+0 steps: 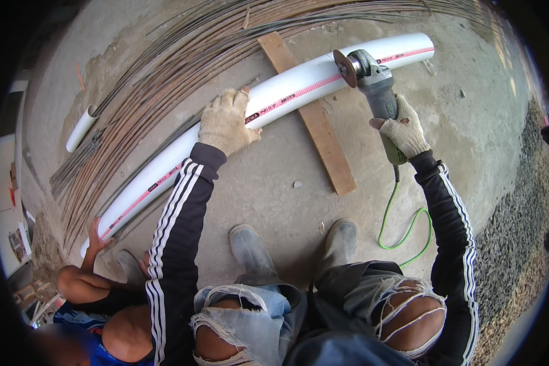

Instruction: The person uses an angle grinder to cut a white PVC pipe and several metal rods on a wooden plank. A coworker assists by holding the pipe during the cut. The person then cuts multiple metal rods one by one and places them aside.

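Pipe of white plastic [296, 85] might roll beneath the clutching left hand [227, 122], jolting the grey grinder [380, 94] the right hand [408, 129] clasps at two o'clock; disc [344, 68] contact unclear.

Soft daylight, faint shadows, strong fisheye curvature, black corners.

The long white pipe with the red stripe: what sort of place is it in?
Probably a building site. Thin rusty-brown metal rods lie on the grey concrete floor, loose dark-grey gravel spreads along the right side, and the cream-gloved right hand holds a grey angle grinder.
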A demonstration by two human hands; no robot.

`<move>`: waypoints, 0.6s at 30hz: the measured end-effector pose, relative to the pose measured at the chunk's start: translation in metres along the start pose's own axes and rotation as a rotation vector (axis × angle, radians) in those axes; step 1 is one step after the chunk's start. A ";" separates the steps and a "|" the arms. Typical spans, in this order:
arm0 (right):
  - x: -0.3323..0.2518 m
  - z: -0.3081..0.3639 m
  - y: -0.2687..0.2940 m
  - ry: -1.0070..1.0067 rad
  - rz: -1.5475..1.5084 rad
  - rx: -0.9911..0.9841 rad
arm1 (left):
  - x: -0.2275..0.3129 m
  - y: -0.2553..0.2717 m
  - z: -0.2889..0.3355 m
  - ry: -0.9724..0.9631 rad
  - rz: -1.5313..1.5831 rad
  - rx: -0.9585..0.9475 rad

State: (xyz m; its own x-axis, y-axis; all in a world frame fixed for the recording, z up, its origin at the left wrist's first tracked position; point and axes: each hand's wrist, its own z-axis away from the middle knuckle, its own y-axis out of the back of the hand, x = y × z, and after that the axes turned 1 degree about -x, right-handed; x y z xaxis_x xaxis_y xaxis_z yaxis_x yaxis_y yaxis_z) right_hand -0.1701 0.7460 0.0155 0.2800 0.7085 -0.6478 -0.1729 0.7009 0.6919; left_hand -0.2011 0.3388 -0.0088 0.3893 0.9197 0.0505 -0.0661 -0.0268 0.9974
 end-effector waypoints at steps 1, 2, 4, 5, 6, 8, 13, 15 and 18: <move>0.000 0.000 0.000 0.006 -0.007 0.001 | -0.001 0.001 -0.001 0.001 0.002 -0.013; 0.001 0.000 0.000 0.001 0.003 -0.003 | -0.001 0.002 -0.001 0.005 0.003 -0.020; 0.002 0.000 0.000 -0.016 0.037 -0.006 | -0.002 0.003 -0.003 0.022 0.021 -0.049; 0.003 0.000 0.000 -0.009 0.028 -0.009 | -0.002 0.004 -0.003 0.036 0.038 -0.071; 0.003 0.000 -0.001 -0.007 0.031 -0.007 | -0.002 0.005 -0.004 0.050 0.057 -0.094; 0.004 0.000 -0.001 -0.009 0.023 -0.006 | -0.002 0.006 -0.005 0.060 0.074 -0.117; 0.004 0.002 -0.002 -0.017 0.027 -0.002 | -0.005 0.005 -0.007 0.045 0.088 -0.113; 0.003 0.002 -0.002 -0.018 0.021 -0.003 | -0.007 0.005 -0.007 0.038 0.101 -0.119; 0.003 0.003 -0.003 -0.033 0.024 -0.006 | -0.008 0.007 -0.009 0.038 0.103 -0.121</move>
State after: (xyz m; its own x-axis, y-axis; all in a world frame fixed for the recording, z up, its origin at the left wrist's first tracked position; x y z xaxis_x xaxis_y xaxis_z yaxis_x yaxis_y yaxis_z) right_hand -0.1663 0.7456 0.0127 0.3066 0.7224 -0.6198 -0.1856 0.6840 0.7054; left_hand -0.2129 0.3345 -0.0025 0.3397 0.9289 0.1475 -0.2144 -0.0762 0.9738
